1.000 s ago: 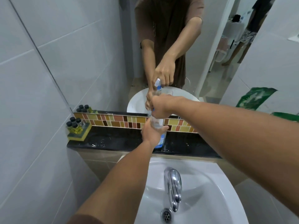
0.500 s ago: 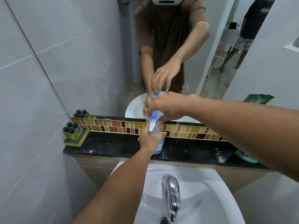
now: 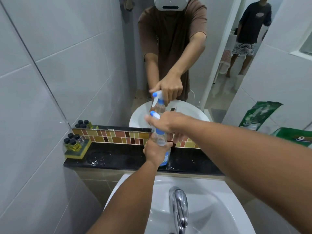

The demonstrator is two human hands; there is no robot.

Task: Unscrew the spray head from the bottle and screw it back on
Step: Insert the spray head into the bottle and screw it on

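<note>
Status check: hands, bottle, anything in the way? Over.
Left hand grips bottle upright on black ledge. Right hand on spray head, seated on the neck. Nothing in the way.

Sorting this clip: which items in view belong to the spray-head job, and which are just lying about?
In the job:
spray head, under the right hand
bottle, gripped by the left hand

Lying about:
small black-capped bottles on a sponge
green packet
tap
</note>
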